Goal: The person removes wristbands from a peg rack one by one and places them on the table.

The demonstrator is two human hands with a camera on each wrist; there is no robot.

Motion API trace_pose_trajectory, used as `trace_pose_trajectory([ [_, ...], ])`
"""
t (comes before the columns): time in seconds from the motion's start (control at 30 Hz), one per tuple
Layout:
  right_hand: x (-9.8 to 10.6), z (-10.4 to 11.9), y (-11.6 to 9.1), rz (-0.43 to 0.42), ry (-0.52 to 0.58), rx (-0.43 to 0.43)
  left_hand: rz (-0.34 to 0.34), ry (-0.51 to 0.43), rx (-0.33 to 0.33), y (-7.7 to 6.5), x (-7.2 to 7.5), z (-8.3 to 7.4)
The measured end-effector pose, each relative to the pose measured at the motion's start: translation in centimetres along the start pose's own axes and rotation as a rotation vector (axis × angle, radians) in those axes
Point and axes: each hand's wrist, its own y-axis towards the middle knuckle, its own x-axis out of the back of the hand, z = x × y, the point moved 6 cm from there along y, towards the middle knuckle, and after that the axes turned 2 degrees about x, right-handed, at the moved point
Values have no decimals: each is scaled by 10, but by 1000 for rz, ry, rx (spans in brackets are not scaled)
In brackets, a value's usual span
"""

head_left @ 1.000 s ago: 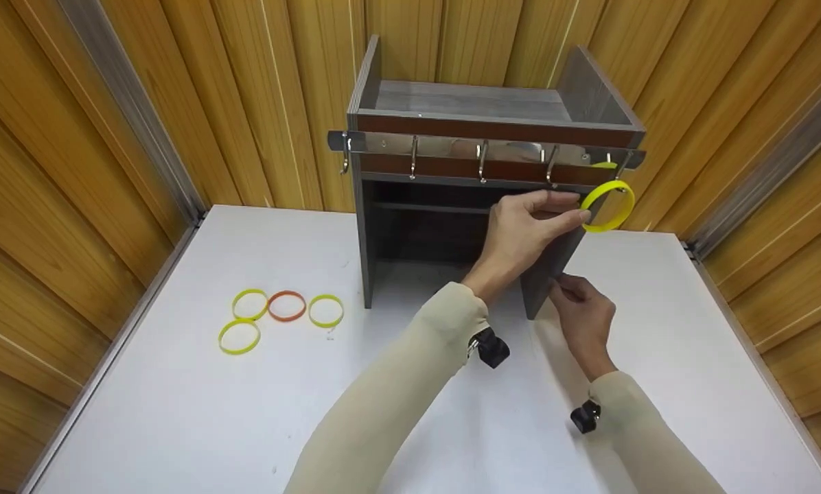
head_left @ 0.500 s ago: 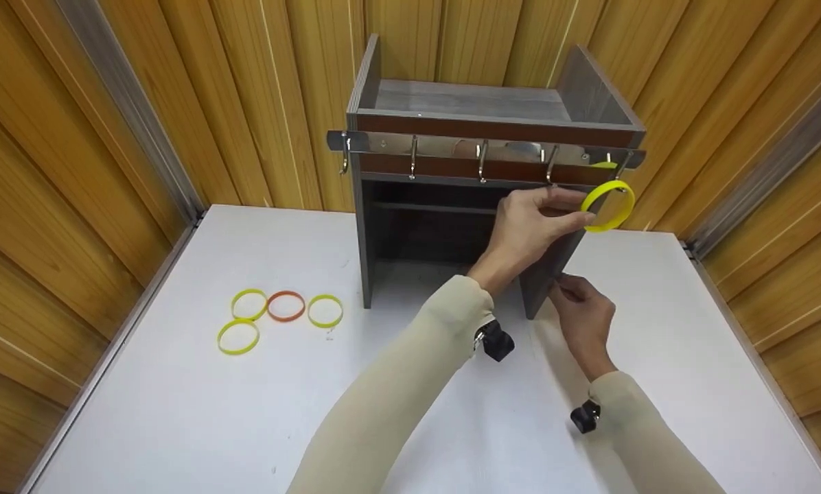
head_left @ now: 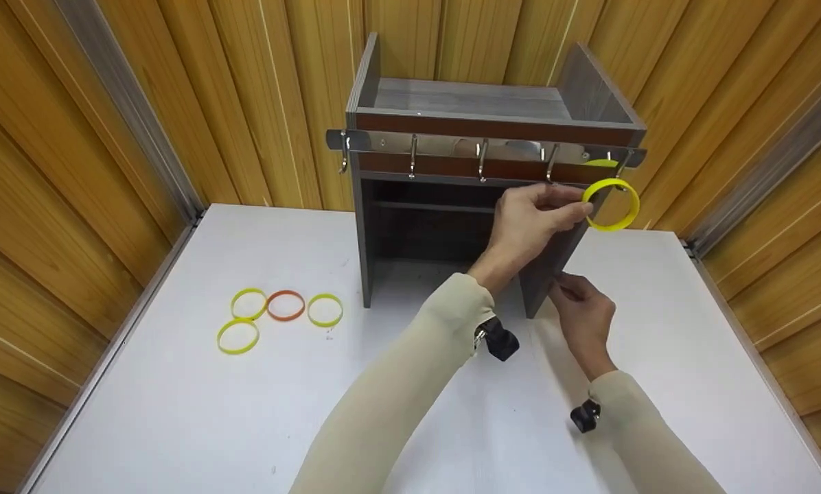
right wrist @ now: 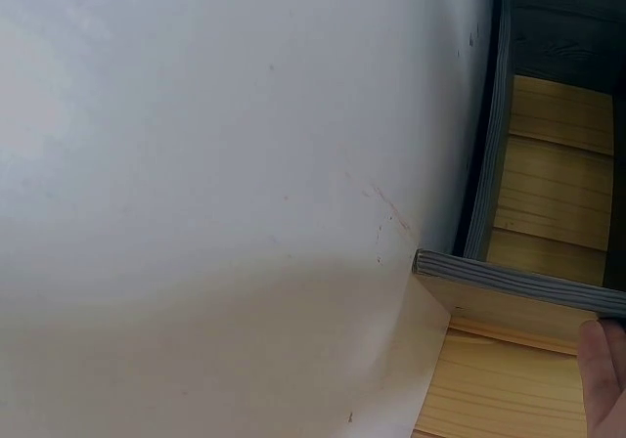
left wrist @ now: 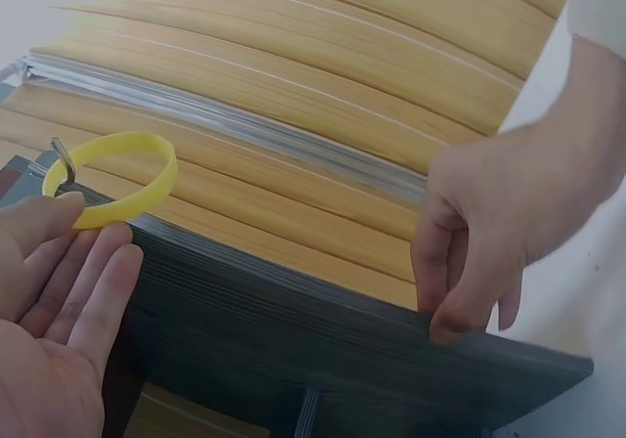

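Note:
My left hand (head_left: 530, 223) pinches a yellow wristband (head_left: 636, 206) between thumb and fingers. It holds the band upright by its left side, at the right end of a metal hook rail (head_left: 445, 145). In the left wrist view the end hook (left wrist: 65, 162) overlaps the far side of the band (left wrist: 161, 189). Lower down, my right hand (head_left: 584, 315) grips the front edge of the grey shelf unit's right side panel (head_left: 554, 274). Only the fingertips (right wrist: 599, 360) of that hand enter the right wrist view.
Three yellow wristbands (head_left: 325, 326) and an orange one (head_left: 286, 320) lie on the white table (head_left: 177, 412) at left. The shelf unit (head_left: 364, 240) stands near the back wood-panelled wall (head_left: 246, 103). Other hooks (head_left: 412, 161) line the rail's front.
My left hand has shifted slightly right and up, carrying the yellow wristband a little further right by the end hook. My right hand stays on the side panel.

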Motion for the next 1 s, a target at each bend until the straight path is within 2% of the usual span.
trace_pose_trajectory([
  [0.17, 0, 0, 0, 6, -4, -23, 6, -182, 24, -1, 0, 1],
  [0.47, -3, -1, 0, 19, -17, -29, 26, -362, 19, -4, 5, 1],
  [0.73, -4, 0, 1, 17, -43, -17, 33, -408, -10, -10, 13, 0],
  [1.0, -1, 0, 1, 8, -45, -39, 43, -410, -42, -20, 22, -1],
])
